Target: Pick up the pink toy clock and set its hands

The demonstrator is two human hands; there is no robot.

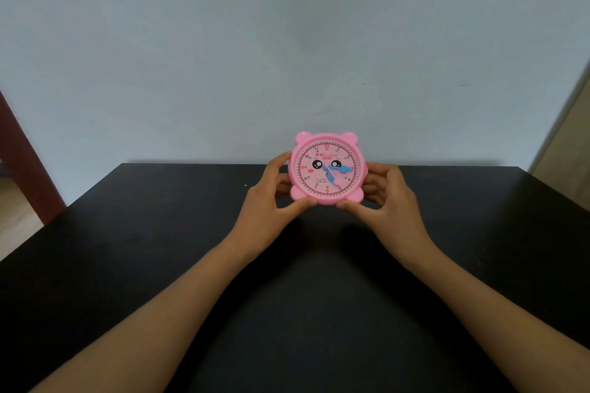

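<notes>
The pink toy clock (pixel 314 180) is held upright above the far part of the black table (pixel 159 249), its face towards me. It has round ears, small feet, a cartoon face and red numbers. Its two blue hands (pixel 335 172) point roughly at 3 and at 5. My left hand (pixel 271 204) grips the clock's left side, thumb under the lower left foot. My right hand (pixel 388 201) grips the right side, thumb under the lower right foot, fingers behind the case.
A pale wall stands right behind the table's far edge. A dark red wooden post (pixel 25 163) is at the left, beside a light floor. A beige surface (pixel 565 163) shows at the far right.
</notes>
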